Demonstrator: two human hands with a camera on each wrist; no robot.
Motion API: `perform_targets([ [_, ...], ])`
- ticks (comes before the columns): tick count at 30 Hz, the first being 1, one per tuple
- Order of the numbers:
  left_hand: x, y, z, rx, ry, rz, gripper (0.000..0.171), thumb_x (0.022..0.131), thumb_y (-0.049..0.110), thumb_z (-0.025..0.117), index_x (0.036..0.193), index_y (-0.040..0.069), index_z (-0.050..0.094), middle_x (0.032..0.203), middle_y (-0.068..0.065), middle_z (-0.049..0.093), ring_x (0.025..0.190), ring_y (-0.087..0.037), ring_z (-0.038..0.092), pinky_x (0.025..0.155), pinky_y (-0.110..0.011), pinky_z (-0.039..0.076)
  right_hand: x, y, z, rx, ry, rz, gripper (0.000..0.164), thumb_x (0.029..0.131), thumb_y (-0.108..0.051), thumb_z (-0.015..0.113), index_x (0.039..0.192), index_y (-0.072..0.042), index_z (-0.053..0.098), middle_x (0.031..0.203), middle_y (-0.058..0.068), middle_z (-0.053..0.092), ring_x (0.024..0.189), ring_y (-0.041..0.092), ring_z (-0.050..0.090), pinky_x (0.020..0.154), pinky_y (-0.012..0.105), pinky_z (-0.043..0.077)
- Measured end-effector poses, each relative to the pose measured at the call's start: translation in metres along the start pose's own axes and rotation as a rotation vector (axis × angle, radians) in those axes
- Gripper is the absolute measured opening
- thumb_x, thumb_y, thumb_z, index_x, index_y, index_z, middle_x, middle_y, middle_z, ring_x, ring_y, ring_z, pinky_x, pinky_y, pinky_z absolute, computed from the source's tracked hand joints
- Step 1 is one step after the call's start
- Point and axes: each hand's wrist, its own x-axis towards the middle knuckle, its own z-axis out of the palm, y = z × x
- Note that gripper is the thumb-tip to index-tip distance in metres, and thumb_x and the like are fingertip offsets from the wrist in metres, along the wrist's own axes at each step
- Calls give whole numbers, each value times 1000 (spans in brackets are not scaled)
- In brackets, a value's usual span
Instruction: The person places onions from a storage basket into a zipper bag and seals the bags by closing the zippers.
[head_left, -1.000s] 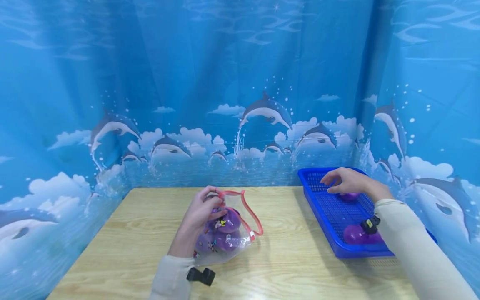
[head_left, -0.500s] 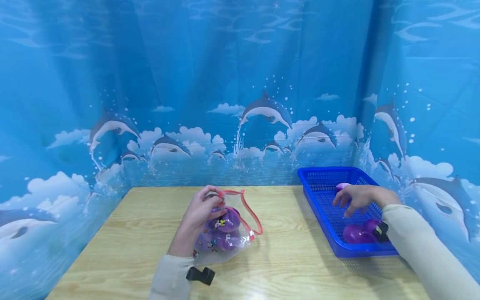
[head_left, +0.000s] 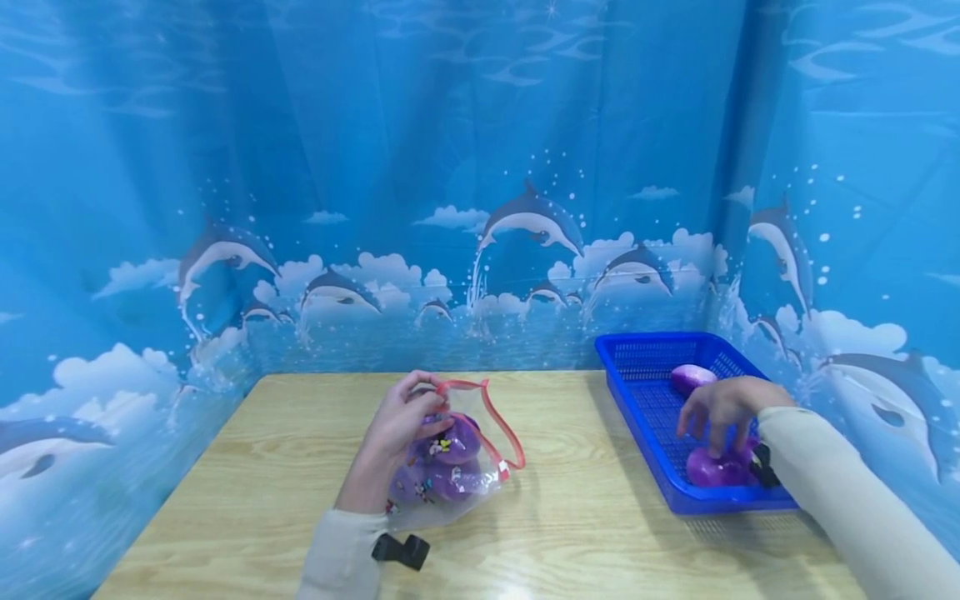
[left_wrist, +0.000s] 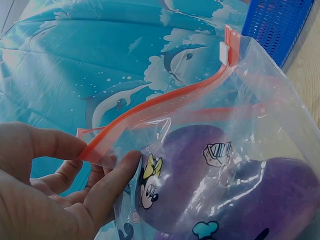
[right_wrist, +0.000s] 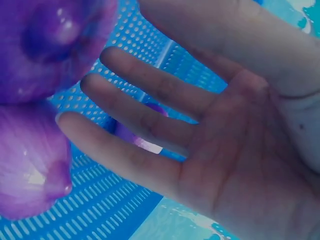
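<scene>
My left hand (head_left: 401, 421) pinches the rim of a clear zip bag (head_left: 448, 512) with an orange-red zip strip (left_wrist: 165, 101) and small cartoon prints. The bag's mouth stands open, and several purple round things (left_wrist: 182, 175) lie inside. Over at the right, my right hand (head_left: 729, 406) hangs inside the blue basket with its fingers loosely spread, above two purple onions (right_wrist: 32, 165) at the near end. Whether a fingertip touches one, I cannot tell. Farther back in the basket lies another purple onion (head_left: 692, 378).
The blue plastic basket (head_left: 637, 417) with perforated walls stands at the table's right side. The wooden table (head_left: 262, 467) ends against a blue dolphin-print curtain (head_left: 420, 167). A black camera mount (head_left: 402, 552) sits at the left wrist.
My right hand has moved from above the back onion toward the near end of the basket, leaving that onion in view. The left hand and bag have stayed put.
</scene>
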Motion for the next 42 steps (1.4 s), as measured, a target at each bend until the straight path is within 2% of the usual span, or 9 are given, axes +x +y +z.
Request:
perform_targets([
  [5,0,0,0,-5,-2,2,17,97,-7,53,110,3,58,98,-9,62,88,-21,65,86,-37,67,6,2,-1,10,-24,32,49,76,1,79,121,-18,69,121,11,67,86,32,71,77,45,66],
  [11,-1,1,1,-3,-8,2,17,97,-7,54,110,3,58,97,-9,62,86,-19,64,86,-37,67,15,13,4,16,-5,121,44,74,-4,85,113,-23,74,105,9,69,94,32,66,78,46,65],
  [17,-1,3,1,2,-6,4,17,97,-6,53,111,3,58,98,-10,62,88,-21,65,87,-38,67,20,14,3,3,-17,143,39,75,-8,86,109,-24,76,107,12,67,99,35,61,81,50,63],
  [21,-1,4,0,-2,-2,10,17,97,-6,53,111,2,58,97,-9,62,87,-20,65,87,-38,67,21,13,2,17,-8,142,38,73,-9,88,106,-23,76,107,9,67,101,34,60,82,52,62],
  [24,-1,4,0,-2,-2,7,17,97,-7,53,111,2,58,95,-7,62,87,-20,66,87,-38,67,23,13,3,7,-14,126,37,73,-11,88,106,-24,76,108,5,69,101,34,60,84,54,61],
  [28,-1,3,0,-2,-5,6,17,97,-6,53,111,2,58,94,-6,62,87,-20,66,87,-38,67,24,13,4,71,-41,74,37,76,-5,84,110,-19,75,117,8,66,104,34,61,89,56,61],
  [33,-1,2,-1,-5,1,6,17,97,-7,53,111,1,58,95,-7,62,87,-20,65,86,-38,67,25,14,4,183,-55,15,40,77,1,80,114,-12,72,128,15,59,105,32,62,82,51,66],
  [42,-3,2,-1,-5,2,-1,18,97,-7,54,112,1,58,94,-7,62,85,-19,65,87,-38,67,25,19,4,194,-15,-53,45,80,-6,83,122,-11,68,136,21,56,112,33,60,79,53,66],
])
